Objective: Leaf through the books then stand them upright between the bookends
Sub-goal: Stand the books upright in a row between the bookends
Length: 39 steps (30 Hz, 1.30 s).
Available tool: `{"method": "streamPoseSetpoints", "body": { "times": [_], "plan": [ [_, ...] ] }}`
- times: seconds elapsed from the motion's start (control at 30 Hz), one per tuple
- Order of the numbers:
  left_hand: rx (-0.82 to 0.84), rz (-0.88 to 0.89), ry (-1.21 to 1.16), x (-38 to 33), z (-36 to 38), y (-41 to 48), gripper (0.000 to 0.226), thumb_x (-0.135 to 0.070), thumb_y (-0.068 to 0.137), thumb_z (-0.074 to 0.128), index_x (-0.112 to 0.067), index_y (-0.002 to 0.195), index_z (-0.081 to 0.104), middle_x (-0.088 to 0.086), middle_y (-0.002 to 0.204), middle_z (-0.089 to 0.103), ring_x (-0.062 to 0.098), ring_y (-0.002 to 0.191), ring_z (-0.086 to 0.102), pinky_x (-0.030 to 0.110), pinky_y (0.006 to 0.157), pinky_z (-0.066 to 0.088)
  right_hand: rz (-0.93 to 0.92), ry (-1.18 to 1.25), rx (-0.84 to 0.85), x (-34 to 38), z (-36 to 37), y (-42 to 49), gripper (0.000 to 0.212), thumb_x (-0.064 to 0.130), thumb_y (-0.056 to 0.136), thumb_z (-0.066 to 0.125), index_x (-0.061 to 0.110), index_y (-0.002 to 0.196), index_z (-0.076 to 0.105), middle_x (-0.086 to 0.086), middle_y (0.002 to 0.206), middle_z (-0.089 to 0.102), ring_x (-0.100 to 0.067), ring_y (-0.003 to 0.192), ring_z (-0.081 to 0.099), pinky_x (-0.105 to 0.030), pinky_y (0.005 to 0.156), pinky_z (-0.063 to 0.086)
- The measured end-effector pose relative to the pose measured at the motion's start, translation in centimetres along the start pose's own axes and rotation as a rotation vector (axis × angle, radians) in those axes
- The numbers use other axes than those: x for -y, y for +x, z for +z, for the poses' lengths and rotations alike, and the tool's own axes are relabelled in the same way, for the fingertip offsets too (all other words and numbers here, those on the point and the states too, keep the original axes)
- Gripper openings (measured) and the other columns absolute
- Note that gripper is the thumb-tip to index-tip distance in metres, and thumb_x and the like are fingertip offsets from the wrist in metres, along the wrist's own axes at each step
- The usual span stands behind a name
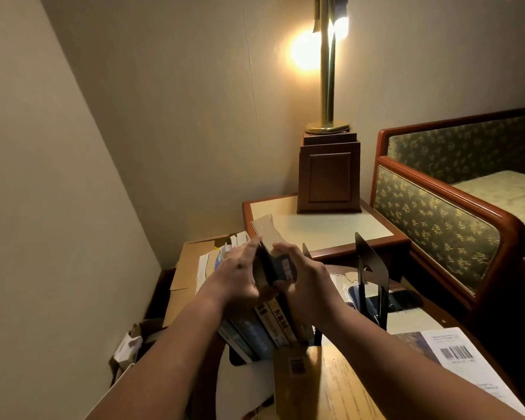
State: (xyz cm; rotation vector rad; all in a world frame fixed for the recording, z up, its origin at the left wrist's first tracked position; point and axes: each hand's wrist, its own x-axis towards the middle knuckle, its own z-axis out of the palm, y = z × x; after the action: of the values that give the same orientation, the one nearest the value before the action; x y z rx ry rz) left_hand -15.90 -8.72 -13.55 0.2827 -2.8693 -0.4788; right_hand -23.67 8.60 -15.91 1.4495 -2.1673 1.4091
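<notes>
Evidently the step in hand is setting one more book [281,266] into the row [264,325], and doing it well looks like a matter of keeping the book squared between both palms. Its lower edge should go down at the row's right end, and it should be tipped upright only once that edge has found the desk [331,389]. The row seems to lean a little, so I would press it straight before letting go, then slide the bookend [370,268] in against the new book. Otherwise the gap may let everything topple rightward.

The left hand [240,274] lies with its fingers nearly straight along the book's left cover, pressing rather than wrapping; its thumb is hidden underneath. The right hand [302,278] has its fingers curled over the book's right side and grips it. The book sits between them, tilted, with its dark spine towards the camera and its pale page edge pointing away, just above the row.

The black bookend stands apart from the row to the right, on the desk. A paper [455,356] with a barcode lies at the desk's near right. A cardboard box [191,268] sits left of the books, and beyond them a lit lamp [328,86] stands on a side table [315,228].
</notes>
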Motion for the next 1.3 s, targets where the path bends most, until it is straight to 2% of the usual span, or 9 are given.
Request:
{"method": "streamPoseSetpoints", "body": {
  "times": [0.2, 0.37, 0.5, 0.6, 0.67, 0.77, 1.03, 1.17, 1.3],
  "plan": [
    [-0.034, 0.036, -0.016, 0.3, 0.4, 0.1, 0.099, -0.038, 0.071, 0.08, -0.035, 0.15, 0.021, 0.001, 0.154, 0.032, 0.023, 0.143, 0.027, 0.043, 0.112, 0.035, 0.16, 0.209, 0.215, -1.1, 0.6, -1.5, 0.061, 0.009, 0.099, 0.05, 0.048, 0.14, 0.03, 0.003, 0.129, 0.056, -0.016, 0.12, 0.057, -0.03, 0.088, 0.057],
    [-0.036, 0.054, -0.014, 0.4, 0.5, 0.3, 0.094, -0.032, 0.07, 0.082, -0.031, 0.148, 0.029, 0.003, 0.15, 0.037, 0.022, 0.14, 0.032, 0.042, 0.11, 0.038, 0.367, 0.382, 0.194, -1.2, 2.1, -4.3, 0.075, 0.03, 0.102, 0.045, 0.057, 0.147, -0.007, 0.003, 0.155, 0.036, -0.02, 0.14, 0.037, -0.048, 0.112, 0.036],
    [-0.062, 0.068, -0.043, 0.9, 0.7, 0.3, 0.088, -0.032, 0.066, 0.084, -0.032, 0.141, 0.037, 0.0, 0.142, 0.044, 0.018, 0.13, 0.042, 0.041, 0.103, 0.047, 0.487, 0.343, 0.238, -3.1, 4.0, -6.3, 0.062, 0.03, 0.104, 0.042, 0.053, 0.147, 0.003, 0.001, 0.144, 0.043, -0.024, 0.126, 0.053, -0.035, 0.101, 0.045],
    [-0.076, 0.084, -0.05, 0.9, 0.8, 0.3, 0.087, -0.032, 0.066, 0.085, -0.032, 0.14, 0.038, 0.0, 0.144, 0.042, 0.018, 0.132, 0.041, 0.043, 0.103, 0.047, 0.692, 0.45, 0.247, -4.3, 4.5, -7.4, 0.031, 0.045, 0.099, 0.044, 0.045, 0.129, 0.038, -0.003, 0.132, 0.055, -0.019, 0.121, 0.055, -0.029, 0.094, 0.048],
    [-0.089, 0.093, -0.045, 0.7, 0.8, 0.2, 0.088, -0.034, 0.066, 0.085, -0.034, 0.139, 0.037, 0.001, 0.154, 0.032, 0.017, 0.14, 0.029, 0.045, 0.112, 0.037, 0.737, 0.504, 0.258, -4.6, 4.7, -7.6, 0.047, 0.064, 0.087, 0.044, 0.037, 0.125, 0.051, 0.002, 0.123, 0.06, -0.013, 0.115, 0.056, -0.021, 0.083, 0.048],
    [-0.091, 0.113, -0.04, 0.5, 0.8, 0.1, 0.088, -0.039, 0.066, 0.084, -0.038, 0.139, 0.034, -0.002, 0.16, 0.019, 0.017, 0.143, 0.02, 0.041, 0.112, 0.029, 0.725, 0.574, 0.201, -4.6, 5.0, -7.6, 0.075, 0.083, 0.075, 0.048, 0.033, 0.13, 0.053, 0.007, 0.119, 0.063, -0.011, 0.116, 0.058, -0.016, 0.08, 0.047],
    [0.003, 0.228, -0.17, 0.2, 0.2, -0.5, 0.087, -0.047, 0.068, 0.075, -0.043, 0.142, 0.029, -0.009, 0.159, 0.02, 0.019, 0.145, 0.025, 0.041, 0.099, 0.051, 0.711, 0.749, 0.083, -3.6, 4.7, -8.3, 0.034, 0.067, 0.085, 0.046, 0.057, 0.118, 0.045, 0.02, 0.116, 0.062, 0.0, 0.108, 0.058, -0.025, 0.088, 0.053],
    [0.014, 0.223, -0.029, -0.7, 0.4, 0.7, 0.1, -0.056, 0.07, 0.074, -0.039, 0.151, 0.018, -0.001, 0.16, 0.016, 0.014, 0.145, 0.009, 0.043, 0.114, 0.027, 0.713, 0.664, 0.129, -3.8, 4.9, -8.3, 0.029, 0.065, 0.087, 0.037, 0.052, 0.109, 0.049, 0.015, 0.111, 0.061, -0.01, 0.112, 0.058, -0.029, 0.091, 0.052],
    [0.017, 0.174, 0.013, -1.4, 0.9, 1.5, 0.093, -0.049, 0.07, 0.073, -0.039, 0.149, 0.023, -0.001, 0.16, 0.015, 0.023, 0.147, 0.011, 0.05, 0.116, 0.025, 0.667, 0.533, 0.17, -4.3, 4.3, -9.1, 0.041, 0.081, 0.083, 0.03, 0.054, 0.111, 0.044, 0.009, 0.116, 0.061, -0.007, 0.108, 0.058, -0.033, 0.093, 0.053]
  ]
}}
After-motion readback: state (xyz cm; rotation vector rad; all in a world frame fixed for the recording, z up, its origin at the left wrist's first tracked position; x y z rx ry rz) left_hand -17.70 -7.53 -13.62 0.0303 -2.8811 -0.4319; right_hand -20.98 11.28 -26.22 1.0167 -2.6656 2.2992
